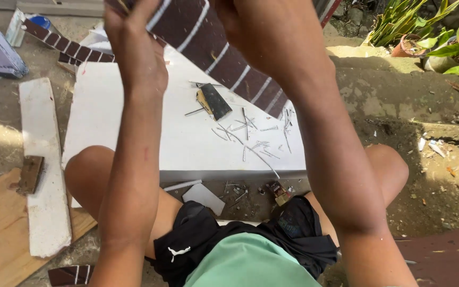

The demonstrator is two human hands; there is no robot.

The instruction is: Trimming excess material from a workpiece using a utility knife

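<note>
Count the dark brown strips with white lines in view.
3. One strip is held up in both hands over the white board; one lies at upper left; one at the bottom edge. Others may be hidden.

Both arms raised, forearms upright, running from frame bottom to top. Left hand (136,50): back toward camera, fingers curled over at top, grip closed, fingertips cut off by frame edge. Right hand (272,37): back toward camera, wrist bent inward, grip closed, fingers not visible. Hands near each other, not touching. Person seated, bare knees apart below forearms.
</note>
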